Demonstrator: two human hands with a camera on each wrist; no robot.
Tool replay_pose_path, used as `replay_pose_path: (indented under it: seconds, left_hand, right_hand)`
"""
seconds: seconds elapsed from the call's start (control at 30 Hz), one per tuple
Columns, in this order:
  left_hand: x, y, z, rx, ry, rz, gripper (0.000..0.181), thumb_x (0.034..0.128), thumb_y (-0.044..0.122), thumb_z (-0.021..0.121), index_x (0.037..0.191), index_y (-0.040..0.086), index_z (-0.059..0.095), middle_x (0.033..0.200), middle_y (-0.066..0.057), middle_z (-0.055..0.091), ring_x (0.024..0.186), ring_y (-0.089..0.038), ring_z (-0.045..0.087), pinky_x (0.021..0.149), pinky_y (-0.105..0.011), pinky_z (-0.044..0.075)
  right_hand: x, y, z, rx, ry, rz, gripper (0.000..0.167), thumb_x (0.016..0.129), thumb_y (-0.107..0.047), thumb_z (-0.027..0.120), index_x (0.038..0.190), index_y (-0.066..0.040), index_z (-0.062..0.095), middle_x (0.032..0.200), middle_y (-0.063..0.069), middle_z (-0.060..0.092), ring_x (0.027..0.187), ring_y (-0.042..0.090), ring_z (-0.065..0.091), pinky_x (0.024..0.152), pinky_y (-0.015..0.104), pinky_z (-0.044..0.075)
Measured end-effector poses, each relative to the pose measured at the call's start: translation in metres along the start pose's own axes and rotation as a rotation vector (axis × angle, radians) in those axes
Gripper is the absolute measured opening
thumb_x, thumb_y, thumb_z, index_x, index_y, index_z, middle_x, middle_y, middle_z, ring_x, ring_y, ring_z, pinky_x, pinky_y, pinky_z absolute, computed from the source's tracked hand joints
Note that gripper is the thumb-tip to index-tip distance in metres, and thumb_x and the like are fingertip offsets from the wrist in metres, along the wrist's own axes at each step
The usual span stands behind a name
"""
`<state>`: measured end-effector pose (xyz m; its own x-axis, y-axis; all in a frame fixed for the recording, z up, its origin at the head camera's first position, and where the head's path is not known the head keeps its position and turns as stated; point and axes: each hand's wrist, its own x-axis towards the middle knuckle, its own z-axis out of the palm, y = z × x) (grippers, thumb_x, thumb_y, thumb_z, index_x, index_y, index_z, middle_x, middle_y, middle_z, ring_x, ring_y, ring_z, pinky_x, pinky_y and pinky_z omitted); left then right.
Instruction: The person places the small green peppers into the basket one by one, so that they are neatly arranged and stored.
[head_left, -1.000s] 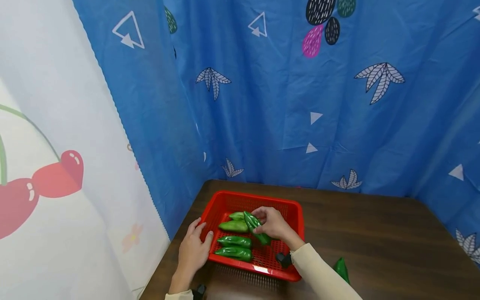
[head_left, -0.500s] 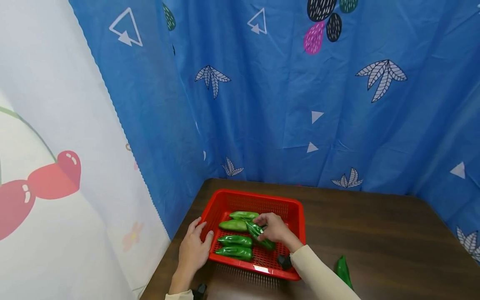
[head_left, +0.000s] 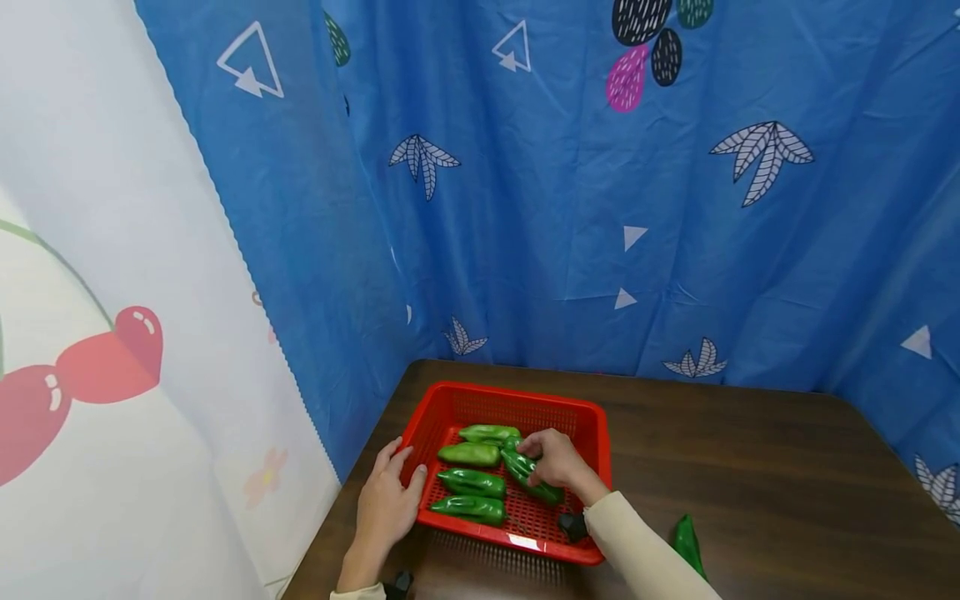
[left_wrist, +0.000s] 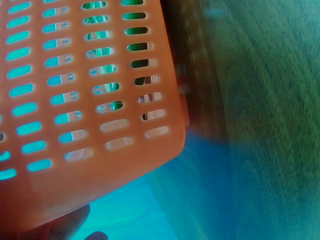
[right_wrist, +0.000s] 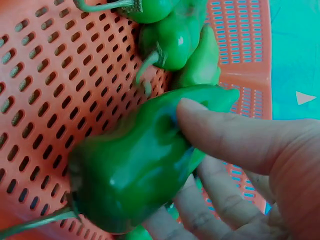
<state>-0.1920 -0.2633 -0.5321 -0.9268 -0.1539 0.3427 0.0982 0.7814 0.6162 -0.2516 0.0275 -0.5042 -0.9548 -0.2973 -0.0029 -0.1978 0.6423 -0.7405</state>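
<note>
A red plastic basket [head_left: 551, 546] with perforated walls stands on the dark wooden table. In the head view my left hand [head_left: 386, 500] holds its left rim near the front corner, thumb towards the inside. Several green peppers lie in the basket; the nearest one [head_left: 468, 509] and another pepper [head_left: 471, 482] point left, with paler peppers [head_left: 471, 454] behind. My right hand [head_left: 555, 462] grips a glossy dark green pepper, seen close in the right wrist view, where its body [right_wrist: 135, 160] lies between thumb and fingers with its stem at lower left.
One more green pepper [head_left: 687, 546] lies on the table [head_left: 750, 467] right of the basket, partly hidden by the right sleeve [head_left: 645, 546]. A blue patterned curtain [head_left: 555, 250] hangs behind the table and a white curtain [head_left: 187, 433] at the left.
My right hand, with the pepper, has moved slightly right and down, lower into the basket. The left hand stays at the rim.
</note>
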Motion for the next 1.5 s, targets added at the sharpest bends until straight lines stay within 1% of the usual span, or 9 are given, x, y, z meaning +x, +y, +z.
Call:
replay_pose_path:
  seconds: [0.23,0.43,0.6,0.8,0.9,1.13,1.3,1.5]
  left_hand:
    - [-0.0002,-0.0012,0.0009,0.014,-0.01,-0.011,0.046,0.095,0.033,0.065,0.132,0.007,0.065,0.149,-0.006,0.05,0.126,-0.033,0.06,0.097,-0.056,0.052]
    - [0.0007,-0.0013,0.0017,0.011,-0.007,-0.007,0.046,0.0949,0.033,0.065,0.132,0.006,0.066,0.149,-0.006,0.051,0.125,-0.033,0.061,0.097,-0.056,0.052]
    - [0.0009,-0.0018,0.0015,0.007,0.01,0.0,0.045,0.0944,0.033,0.067,0.13,0.006,0.066,0.148,-0.006,0.052,0.126,-0.033,0.06,0.096,-0.055,0.052]
    - [-0.0001,-0.0022,0.0014,0.002,0.011,0.005,0.044,0.0942,0.032,0.067,0.129,0.006,0.067,0.148,-0.007,0.052,0.127,-0.033,0.06,0.096,-0.055,0.053]
    - [-0.0007,-0.0019,0.0011,0.004,0.01,0.002,0.044,0.0941,0.032,0.067,0.129,0.006,0.067,0.148,-0.007,0.052,0.126,-0.033,0.06,0.095,-0.055,0.053]
    - [-0.0006,-0.0007,0.0003,0.004,0.01,-0.002,0.044,0.0941,0.031,0.067,0.13,0.006,0.067,0.149,-0.007,0.052,0.125,-0.034,0.061,0.095,-0.055,0.053]
    - [-0.0006,-0.0005,0.001,0.006,0.01,-0.002,0.044,0.0943,0.031,0.067,0.13,0.005,0.066,0.149,-0.007,0.051,0.126,-0.034,0.061,0.096,-0.056,0.052]
    - [-0.0011,-0.0019,0.003,0.013,0.002,-0.006,0.044,0.0946,0.031,0.067,0.131,0.006,0.066,0.149,-0.007,0.051,0.128,-0.034,0.059,0.098,-0.055,0.051]
  right_hand:
    - [-0.0018,0.0007,-0.001,0.006,0.007,0.039,0.05,0.06,0.013,0.087,0.104,-0.005,0.076,0.1,0.013,0.071,0.095,0.029,0.065,0.075,0.039,0.06]
    - [-0.0002,0.0029,-0.0011,-0.022,0.008,0.027,0.049,0.059,0.011,0.088,0.103,-0.005,0.076,0.099,0.013,0.072,0.093,0.028,0.067,0.075,0.041,0.06]
    - [0.0003,0.0038,0.0004,-0.018,-0.011,0.014,0.047,0.061,0.01,0.088,0.104,-0.004,0.076,0.1,0.014,0.073,0.094,0.029,0.068,0.079,0.043,0.06]
    - [-0.0016,0.0046,0.0024,-0.039,-0.029,0.027,0.044,0.063,0.007,0.089,0.104,-0.004,0.077,0.099,0.013,0.075,0.094,0.029,0.069,0.082,0.045,0.06]
    - [-0.0028,0.0047,0.0018,-0.056,-0.042,0.032,0.04,0.064,0.005,0.089,0.101,-0.004,0.077,0.096,0.012,0.075,0.091,0.029,0.069,0.08,0.044,0.06]
    - [-0.0044,0.007,0.0019,-0.001,-0.04,0.054,0.039,0.065,0.006,0.088,0.101,-0.003,0.076,0.095,0.012,0.074,0.089,0.027,0.068,0.078,0.043,0.06]
    - [-0.0048,0.0091,0.0009,0.009,-0.043,0.063,0.038,0.065,0.006,0.089,0.099,-0.003,0.076,0.094,0.011,0.073,0.086,0.024,0.067,0.077,0.042,0.06]
    - [-0.0053,0.0101,0.0019,0.037,-0.062,0.071,0.036,0.065,0.008,0.087,0.098,-0.004,0.077,0.094,0.011,0.075,0.088,0.024,0.068,0.078,0.042,0.06]
